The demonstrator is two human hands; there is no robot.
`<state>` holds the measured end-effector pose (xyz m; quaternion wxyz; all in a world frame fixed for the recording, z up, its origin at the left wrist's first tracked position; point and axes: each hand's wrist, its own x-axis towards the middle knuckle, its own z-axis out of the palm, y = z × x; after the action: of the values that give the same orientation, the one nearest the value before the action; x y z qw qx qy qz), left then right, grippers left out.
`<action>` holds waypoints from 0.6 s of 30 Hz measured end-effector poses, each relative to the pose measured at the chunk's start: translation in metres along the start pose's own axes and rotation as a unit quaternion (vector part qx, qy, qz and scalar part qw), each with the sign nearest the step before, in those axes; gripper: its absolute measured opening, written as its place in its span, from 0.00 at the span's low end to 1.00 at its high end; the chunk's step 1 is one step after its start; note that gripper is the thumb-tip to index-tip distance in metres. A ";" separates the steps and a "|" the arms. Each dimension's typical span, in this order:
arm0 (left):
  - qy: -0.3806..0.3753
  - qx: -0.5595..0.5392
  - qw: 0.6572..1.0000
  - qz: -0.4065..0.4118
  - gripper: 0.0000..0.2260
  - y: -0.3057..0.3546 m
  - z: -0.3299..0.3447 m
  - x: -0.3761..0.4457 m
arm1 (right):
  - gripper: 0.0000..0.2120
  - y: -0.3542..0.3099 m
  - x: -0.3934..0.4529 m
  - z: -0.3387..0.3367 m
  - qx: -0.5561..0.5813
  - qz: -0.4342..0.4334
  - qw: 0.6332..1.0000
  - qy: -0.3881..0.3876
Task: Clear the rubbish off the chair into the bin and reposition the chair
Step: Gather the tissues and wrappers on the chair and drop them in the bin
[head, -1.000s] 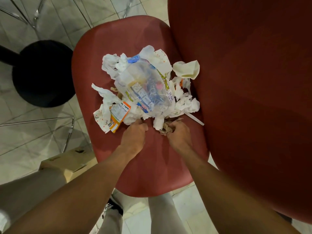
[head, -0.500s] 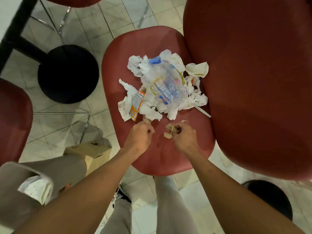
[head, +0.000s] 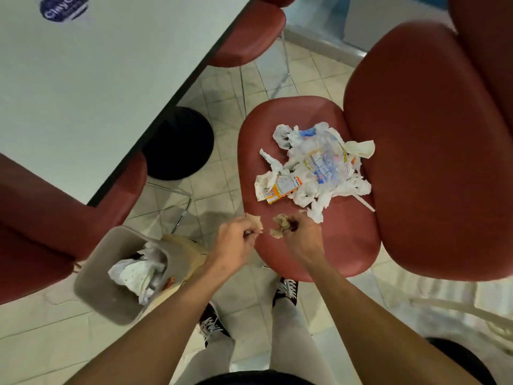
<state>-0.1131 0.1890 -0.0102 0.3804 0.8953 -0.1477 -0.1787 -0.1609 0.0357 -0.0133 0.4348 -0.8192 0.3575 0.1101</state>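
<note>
- Both hands are off the pile now; a second ago they were dug into its near edge, now they've pulled back toward me over the front of the chair seat point(head: 344, 240).
- Left hand point(head: 236, 243): fingers curled tight on a small brown paper scrap point(head: 254, 219), just past the seat's front-left edge, over the floor.
- Right hand point(head: 301, 234): fingers clamped on a crumpled brown wad point(head: 280, 225), above the seat front.
- Main rubbish pile point(head: 313, 168) untouched, mid-seat: white tissues, a clear plastic bag point(head: 323, 162), an orange carton point(head: 283, 188), a white stick at the right edge.
- Bin point(head: 111, 304) is now in view, on the floor to my left, near the left hand, already holding white paper.
- Read: first small grab done, transfer to bin is next; left hand is closer, right has to cross over.
- Bulk of the job remains; several more grabs likely. Chair not repositioned yet, sits well out from the tabletop point(head: 83, 79).
- Risk: loose scraps dropping on the floor between seat and bin.
</note>
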 end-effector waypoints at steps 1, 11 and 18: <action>0.013 -0.004 1.000 -0.003 0.06 -0.006 -0.012 -0.008 | 0.08 -0.009 -0.008 0.007 0.005 -0.005 1.000 -0.005; 0.126 -0.016 0.989 -0.072 0.06 -0.091 -0.111 -0.088 | 0.08 -0.083 -0.069 0.097 -0.060 -0.101 0.992 -0.050; 0.175 -0.020 0.971 -0.162 0.04 -0.152 -0.160 -0.143 | 0.07 -0.127 -0.107 0.170 -0.115 -0.154 0.973 -0.130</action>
<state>-0.1518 0.4476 0.0116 0.3841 0.9169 0.0717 -0.0811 -0.1293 0.2685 0.0180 0.3917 -0.8878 0.1524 0.1877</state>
